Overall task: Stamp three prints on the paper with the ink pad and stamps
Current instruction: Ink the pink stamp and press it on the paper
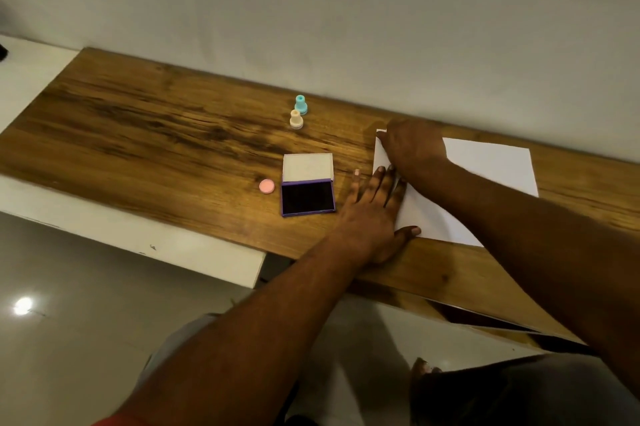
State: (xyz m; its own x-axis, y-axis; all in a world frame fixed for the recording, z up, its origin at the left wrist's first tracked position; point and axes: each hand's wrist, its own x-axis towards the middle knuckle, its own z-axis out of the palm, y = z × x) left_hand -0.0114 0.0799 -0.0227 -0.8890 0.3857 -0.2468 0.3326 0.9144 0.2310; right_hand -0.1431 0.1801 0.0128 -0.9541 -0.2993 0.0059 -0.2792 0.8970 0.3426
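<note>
A white sheet of paper [491,166] lies flat on the right part of the wooden table [156,135]. My left hand [375,214] lies flat, fingers spread, on the paper's left edge, with the thumb at its near corner. My right hand [412,145] rests with bent fingers on the paper's far left corner. The purple ink pad [307,196] sits open just left of my left hand, its lid raised. A teal stamp [301,104] and a cream stamp [296,119] stand upright behind it. A round pink piece [266,186] lies left of the pad.
A pale wall [346,10] runs along the table's far edge. A white surface [31,76] adjoins the table on the left. A shiny tiled floor [69,321] shows below, and my knees are under the table's near edge.
</note>
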